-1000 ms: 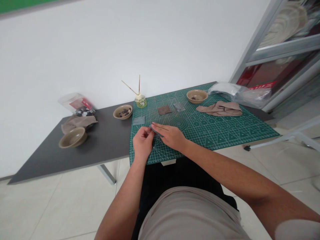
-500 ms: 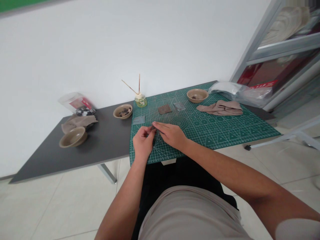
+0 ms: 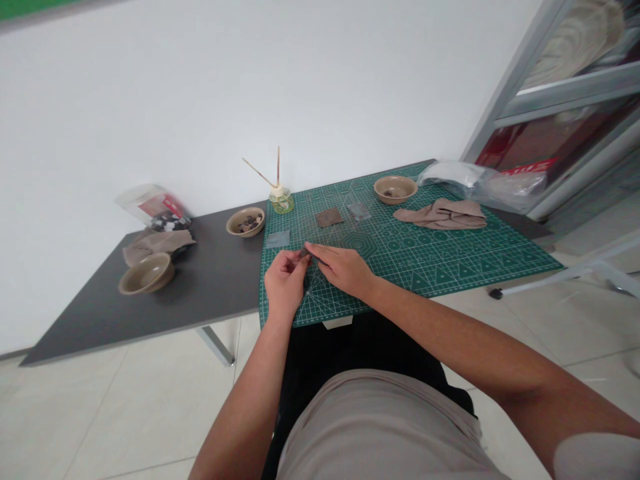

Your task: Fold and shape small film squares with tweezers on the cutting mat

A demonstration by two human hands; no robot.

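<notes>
Dark piece, location: we find the small dark piece (image 3: 303, 253) at the fingertips of both hands, above the near-left part of the green mat (image 3: 450, 260) on the counter (image 3: 210, 283).
Left grip: we read the left hand (image 3: 285, 281) as pinching the piece between thumb and fingers.
Right grip: we see the right hand (image 3: 346, 270) with fingers stretched toward the left fingertips, touching or nearly touching the piece; we cannot tell whether it grasps anything.
Bearing from grip: we place the piece just beyond the left thumb and left of the right palm; both hands' fingertips are about equally near.
Piece, pointing and long axis: we cannot fix either, as fingers cover most of it.
Nearest flat items: we note the blue-grey sheet (image 3: 278, 239) beyond the left hand and the brown square (image 3: 329, 217) farther back.
</notes>
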